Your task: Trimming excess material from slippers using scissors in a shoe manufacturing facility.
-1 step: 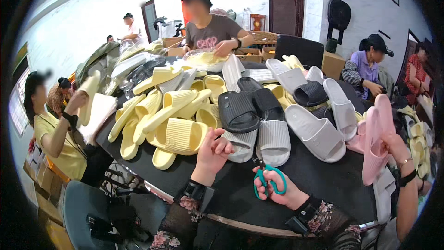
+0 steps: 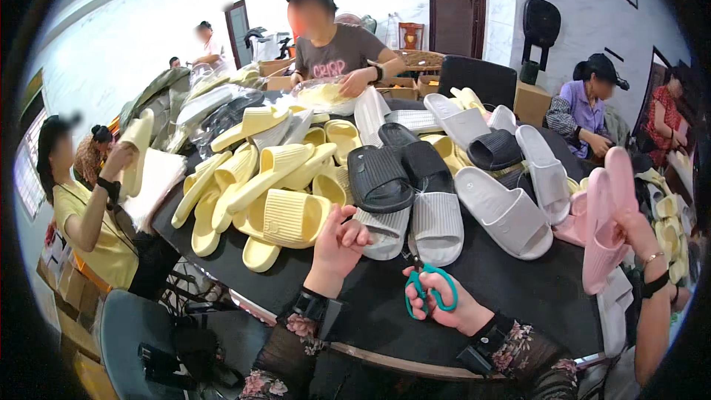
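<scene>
My right hand (image 2: 452,313) grips a pair of teal-handled scissors (image 2: 408,298); their dark blades point up toward a pair of light grey slides (image 2: 437,230) at the table's near middle. My left hand (image 2: 339,248) is raised beside the left grey slide, its fingers curled inward. Whether anything thin is pinched in them cannot be made out. Just left of that hand lies a yellow ribbed slide (image 2: 296,216). Beyond the grey pair rests a pair of black slides (image 2: 381,178), overlapping them.
Yellow slides (image 2: 244,163) are heaped at left, and more grey slides (image 2: 507,211) lie at right. At the right edge another person's hand (image 2: 629,228) holds pink slides (image 2: 603,252). Across the black table (image 2: 511,289), a person handles a bagged yellow pile (image 2: 322,95).
The pink slides in the other person's hand have shifted slightly to the right. My two hands and the scissors look unchanged.
</scene>
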`<action>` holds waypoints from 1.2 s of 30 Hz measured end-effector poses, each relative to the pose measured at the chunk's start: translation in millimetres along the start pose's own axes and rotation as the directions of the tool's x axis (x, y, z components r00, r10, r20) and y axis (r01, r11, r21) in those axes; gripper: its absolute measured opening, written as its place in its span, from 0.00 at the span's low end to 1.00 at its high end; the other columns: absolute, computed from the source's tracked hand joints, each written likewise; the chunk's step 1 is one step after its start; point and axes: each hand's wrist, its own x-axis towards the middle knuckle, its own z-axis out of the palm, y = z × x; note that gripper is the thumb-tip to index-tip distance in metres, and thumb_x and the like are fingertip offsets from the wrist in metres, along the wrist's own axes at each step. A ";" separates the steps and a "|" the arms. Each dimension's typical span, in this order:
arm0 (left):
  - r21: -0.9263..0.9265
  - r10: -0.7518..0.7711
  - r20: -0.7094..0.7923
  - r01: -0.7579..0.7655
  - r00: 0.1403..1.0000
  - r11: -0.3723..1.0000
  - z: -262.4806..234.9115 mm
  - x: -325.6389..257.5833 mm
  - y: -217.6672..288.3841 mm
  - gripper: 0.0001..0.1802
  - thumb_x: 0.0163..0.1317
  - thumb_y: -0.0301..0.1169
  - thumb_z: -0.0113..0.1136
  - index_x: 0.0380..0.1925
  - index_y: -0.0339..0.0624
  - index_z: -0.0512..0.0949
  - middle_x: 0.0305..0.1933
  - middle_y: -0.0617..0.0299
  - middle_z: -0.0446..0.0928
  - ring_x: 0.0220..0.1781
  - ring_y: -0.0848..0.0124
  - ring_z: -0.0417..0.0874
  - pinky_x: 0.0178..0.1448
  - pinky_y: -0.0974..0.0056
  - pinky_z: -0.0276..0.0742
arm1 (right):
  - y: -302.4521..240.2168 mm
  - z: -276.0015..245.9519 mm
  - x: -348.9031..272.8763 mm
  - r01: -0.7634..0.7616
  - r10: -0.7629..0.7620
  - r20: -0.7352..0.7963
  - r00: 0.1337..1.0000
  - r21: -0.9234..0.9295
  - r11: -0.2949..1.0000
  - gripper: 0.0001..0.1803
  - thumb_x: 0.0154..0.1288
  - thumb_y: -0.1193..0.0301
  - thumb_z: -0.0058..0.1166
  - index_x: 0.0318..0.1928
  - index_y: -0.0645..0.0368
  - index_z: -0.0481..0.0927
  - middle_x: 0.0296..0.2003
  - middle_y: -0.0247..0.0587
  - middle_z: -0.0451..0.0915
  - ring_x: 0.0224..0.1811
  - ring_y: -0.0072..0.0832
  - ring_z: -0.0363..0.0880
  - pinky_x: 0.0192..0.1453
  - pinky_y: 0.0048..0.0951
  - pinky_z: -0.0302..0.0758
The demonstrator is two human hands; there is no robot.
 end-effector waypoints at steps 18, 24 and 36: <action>0.009 0.017 -0.084 -0.016 0.996 1.000 8.9 0.3 -0.4 0.13 0.68 0.42 0.46 0.33 0.48 0.75 0.13 0.69 0.56 0.21 0.71 0.60 0.33 0.64 0.61 | 0.6 -5.2 0.1 -0.028 0.030 0.058 0.998 -0.022 0.999 0.19 0.68 0.66 0.46 0.54 0.62 0.64 0.30 0.37 0.74 0.27 0.22 0.73 0.27 0.27 0.72; 0.008 0.014 -0.112 -0.013 0.994 1.000 11.0 -0.7 0.2 0.13 0.68 0.42 0.47 0.33 0.47 0.75 0.14 0.68 0.56 0.21 0.71 0.60 0.33 0.64 0.61 | -0.5 -1.8 0.4 -0.046 0.047 0.038 0.998 -0.026 0.999 0.19 0.68 0.66 0.47 0.54 0.62 0.64 0.29 0.37 0.74 0.26 0.23 0.73 0.26 0.27 0.72; 0.022 0.017 -0.118 -0.014 0.993 1.000 12.3 -0.9 -0.4 0.12 0.67 0.41 0.48 0.32 0.47 0.75 0.14 0.69 0.56 0.20 0.72 0.58 0.32 0.64 0.60 | -2.0 -0.1 -3.2 -0.021 0.024 0.045 0.999 -0.062 0.998 0.20 0.68 0.65 0.47 0.55 0.62 0.64 0.30 0.37 0.74 0.26 0.22 0.72 0.27 0.26 0.72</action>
